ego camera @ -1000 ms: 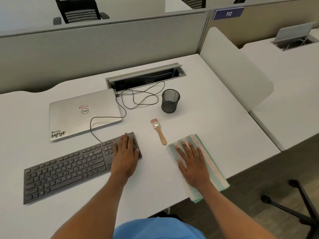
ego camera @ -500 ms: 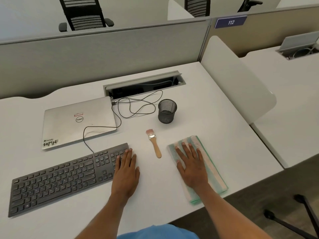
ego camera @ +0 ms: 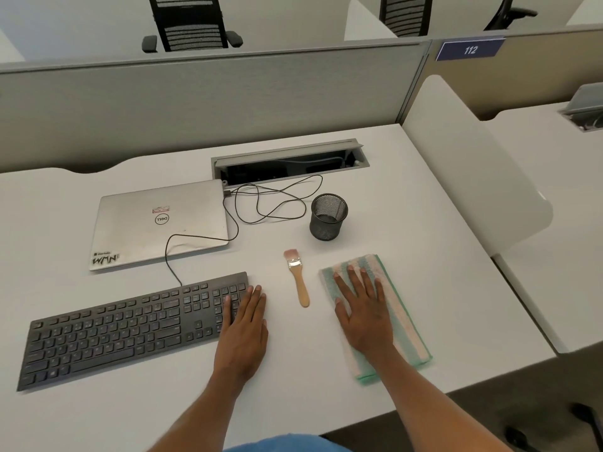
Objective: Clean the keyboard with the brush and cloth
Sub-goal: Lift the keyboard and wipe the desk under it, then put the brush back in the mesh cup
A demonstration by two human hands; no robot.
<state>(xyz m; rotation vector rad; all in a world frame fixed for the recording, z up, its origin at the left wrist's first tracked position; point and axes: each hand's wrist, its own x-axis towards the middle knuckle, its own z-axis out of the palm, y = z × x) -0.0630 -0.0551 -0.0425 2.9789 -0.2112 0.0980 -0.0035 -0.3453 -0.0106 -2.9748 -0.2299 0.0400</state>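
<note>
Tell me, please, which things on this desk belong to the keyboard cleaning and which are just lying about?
For the job: keyboard, brush, cloth, left hand flat at the keyboard's right end, right hand flat on the cloth.
Lying about: closed laptop, mesh cup, open cable tray.

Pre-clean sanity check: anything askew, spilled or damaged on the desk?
No spill or damage visible. The keyboard sits skewed to the desk edge, right end farther back; its cable lies in loose loops between laptop and mesh cup.
</note>
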